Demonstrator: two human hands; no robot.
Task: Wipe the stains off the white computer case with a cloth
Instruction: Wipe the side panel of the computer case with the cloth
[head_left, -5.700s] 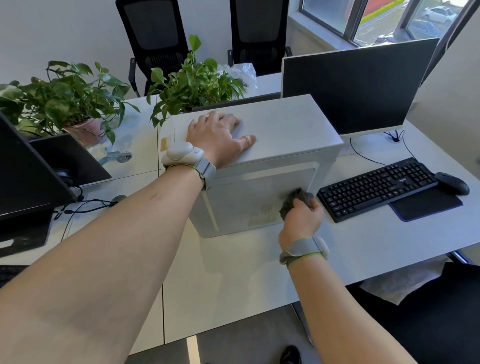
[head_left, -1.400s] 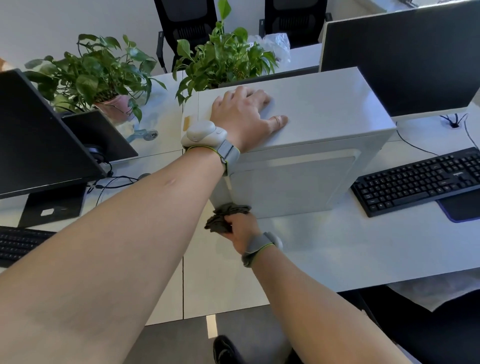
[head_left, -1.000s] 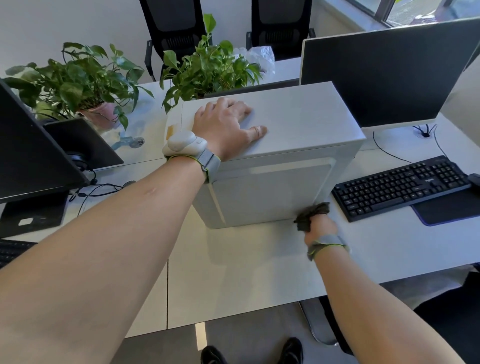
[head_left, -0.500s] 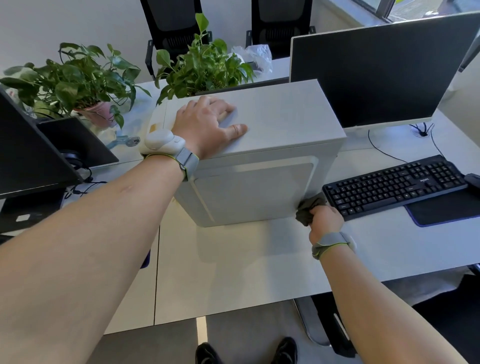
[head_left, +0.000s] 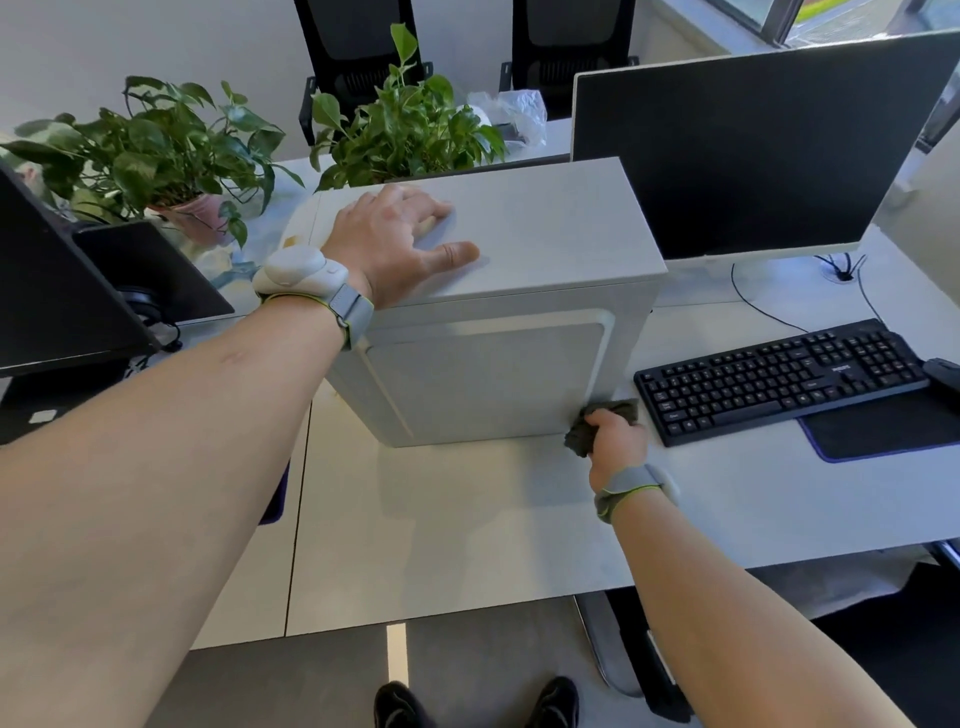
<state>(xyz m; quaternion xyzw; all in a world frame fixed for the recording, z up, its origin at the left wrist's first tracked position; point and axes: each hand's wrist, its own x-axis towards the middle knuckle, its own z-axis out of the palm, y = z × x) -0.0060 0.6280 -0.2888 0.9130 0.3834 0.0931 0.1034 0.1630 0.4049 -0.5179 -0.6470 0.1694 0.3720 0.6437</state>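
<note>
At your nine o'clock a dark monitor (head_left: 62, 291) stands on the counter (head_left: 467, 519), with a potted pothos (head_left: 150, 150) behind it at ten o'clock and a second plant (head_left: 410, 130) at eleven, both well clear of your work. Your left hand (head_left: 395, 239) lies flat on the top of the white computer case (head_left: 493, 332) at twelve o'clock, fingers (head_left: 431, 208) straight and spread, thumb out toward the middle of the top; that looks like a bracing press, so the tower does not slide or tip while you rub its side. The case stands upright on the counter, its near side panel facing you. No stain on that panel is plain from here. Down at its lower right corner, about one o'clock, your right hand (head_left: 615, 436) is clenched round a bunched dark grey cloth (head_left: 597, 421), pressing it against the case just where the panel meets the counter. A wad held that tight puts firm pressure on a small spot, which suits the bottom edge. Just beside the cloth at two o'clock lies the black keyboard (head_left: 779, 374), close enough that a wide stroke could nudge it, with the mouse pad (head_left: 883, 431) under its near edge and a large monitor (head_left: 753, 145) behind.
</note>
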